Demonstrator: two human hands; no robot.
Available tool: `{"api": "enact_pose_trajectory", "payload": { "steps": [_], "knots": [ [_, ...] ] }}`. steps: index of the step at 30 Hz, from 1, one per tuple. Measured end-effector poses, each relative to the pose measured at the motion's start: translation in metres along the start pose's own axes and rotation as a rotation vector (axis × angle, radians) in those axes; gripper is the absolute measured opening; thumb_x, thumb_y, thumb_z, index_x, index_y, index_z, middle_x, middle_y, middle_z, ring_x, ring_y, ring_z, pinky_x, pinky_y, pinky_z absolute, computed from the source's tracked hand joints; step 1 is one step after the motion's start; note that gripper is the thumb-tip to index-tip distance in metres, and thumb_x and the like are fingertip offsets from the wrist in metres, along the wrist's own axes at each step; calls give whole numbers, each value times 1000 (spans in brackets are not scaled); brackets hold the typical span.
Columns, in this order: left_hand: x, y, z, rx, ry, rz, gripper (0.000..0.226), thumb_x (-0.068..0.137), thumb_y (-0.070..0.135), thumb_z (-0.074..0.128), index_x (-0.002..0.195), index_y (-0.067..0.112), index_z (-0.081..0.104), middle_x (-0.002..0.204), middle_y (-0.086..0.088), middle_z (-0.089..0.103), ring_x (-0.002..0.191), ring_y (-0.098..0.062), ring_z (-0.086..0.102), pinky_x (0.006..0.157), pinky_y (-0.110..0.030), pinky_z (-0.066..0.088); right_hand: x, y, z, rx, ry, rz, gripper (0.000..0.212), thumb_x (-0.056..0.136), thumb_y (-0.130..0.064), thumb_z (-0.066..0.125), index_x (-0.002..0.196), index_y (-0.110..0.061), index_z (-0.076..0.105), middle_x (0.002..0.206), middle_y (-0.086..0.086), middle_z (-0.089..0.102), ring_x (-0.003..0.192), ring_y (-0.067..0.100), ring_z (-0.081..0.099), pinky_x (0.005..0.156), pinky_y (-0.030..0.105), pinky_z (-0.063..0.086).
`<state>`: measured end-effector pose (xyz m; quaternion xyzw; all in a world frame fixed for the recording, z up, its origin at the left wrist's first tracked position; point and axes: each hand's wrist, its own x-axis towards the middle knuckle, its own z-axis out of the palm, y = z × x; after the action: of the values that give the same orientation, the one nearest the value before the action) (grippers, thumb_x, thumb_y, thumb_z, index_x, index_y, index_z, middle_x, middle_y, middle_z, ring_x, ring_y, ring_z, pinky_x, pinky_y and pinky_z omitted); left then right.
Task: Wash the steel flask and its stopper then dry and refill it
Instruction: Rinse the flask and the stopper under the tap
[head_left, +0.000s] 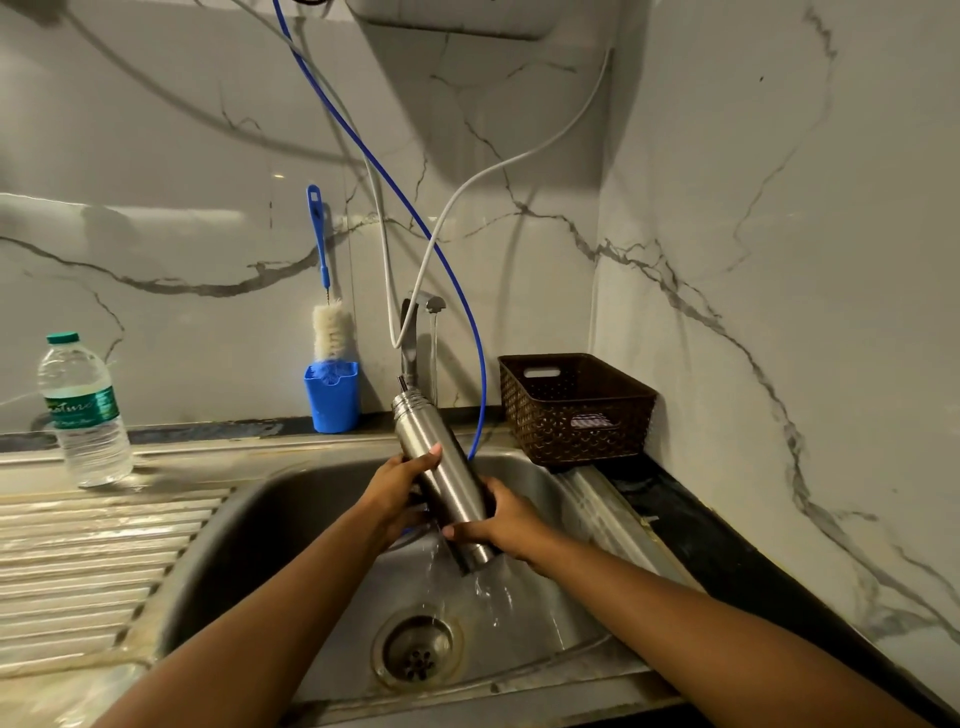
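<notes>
The steel flask (441, 478) is held tilted over the sink (291, 509), its threaded mouth pointing up and away toward the tap (423, 312), its base low and toward me. My left hand (402, 493) grips its middle from the left. My right hand (501, 522) grips its lower part from the right. A thin stream runs from the tap, and water spills off the flask's base toward the drain (418, 649). Something blue shows under my left hand; I cannot tell what it is. The stopper is not clearly visible.
A blue cup (332, 397) holding a bottle brush (326, 332) stands behind the sink. A plastic water bottle (85, 410) stands on the ribbed drainboard (93, 551) at left. A brown basket (576, 408) sits at right. Blue and white hoses (452, 260) hang near the tap.
</notes>
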<state>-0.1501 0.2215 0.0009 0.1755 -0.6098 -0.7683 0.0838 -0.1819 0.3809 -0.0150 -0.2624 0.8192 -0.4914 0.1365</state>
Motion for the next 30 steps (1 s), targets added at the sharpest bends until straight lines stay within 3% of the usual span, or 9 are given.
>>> {"api": "enact_pose_trajectory", "payload": {
  "steps": [3,6,9,13,17,21,24,27,30],
  "knots": [
    [0,2,-3,-74,12,-28,61,86,29,66,137,12,36,119,-17,53,101,-33,56,79,-48,51,10,2,-2,-146,62,-11,86,68,-34,81,140,-22,35,133,3,51,115,18,51,90,27,47],
    [-1,2,-5,-39,27,-19,60,86,30,65,138,15,37,117,-16,54,103,-34,57,81,-50,53,22,1,0,-137,10,17,85,72,-28,79,141,-22,31,134,5,50,116,19,51,91,29,48],
    [-4,4,-8,49,46,28,53,89,30,62,136,14,43,114,-15,57,100,-33,60,78,-46,55,37,-9,12,64,-85,77,77,80,-27,72,143,-21,27,133,9,51,115,22,53,89,30,47],
    [-10,10,-16,167,38,68,34,98,24,49,131,16,50,110,-12,60,94,-26,61,65,-37,53,53,-16,22,337,-39,175,71,80,-43,69,136,-15,37,120,11,60,102,23,61,86,35,51],
    [-24,15,-18,296,45,107,31,95,11,52,125,15,56,108,-11,63,93,-23,63,66,-32,54,49,-22,22,327,45,167,65,74,-24,77,128,-9,44,113,10,62,89,19,62,73,29,52],
    [-47,25,-28,639,31,200,16,94,10,53,99,22,62,93,-6,66,83,-14,62,71,-27,53,50,-39,22,40,65,100,83,68,-21,80,136,-15,33,131,11,52,113,26,55,93,37,48],
    [-59,32,-59,1096,21,229,18,93,23,57,111,23,62,97,5,63,83,-3,55,75,-16,43,52,-56,20,5,172,107,94,64,-26,83,139,-18,27,133,10,48,115,30,53,89,37,48],
    [-72,29,-104,1602,212,175,45,88,48,57,127,26,52,130,-1,54,112,-12,49,99,-30,39,56,-72,13,37,283,87,92,66,-28,82,138,-13,27,133,11,49,113,30,54,91,38,48],
    [-82,14,-142,1777,314,36,78,88,56,52,150,25,17,157,-8,16,144,-28,16,114,-48,21,56,-63,21,-62,325,91,92,70,-26,80,140,-12,22,134,12,49,115,30,53,91,36,45]
  ]
}}
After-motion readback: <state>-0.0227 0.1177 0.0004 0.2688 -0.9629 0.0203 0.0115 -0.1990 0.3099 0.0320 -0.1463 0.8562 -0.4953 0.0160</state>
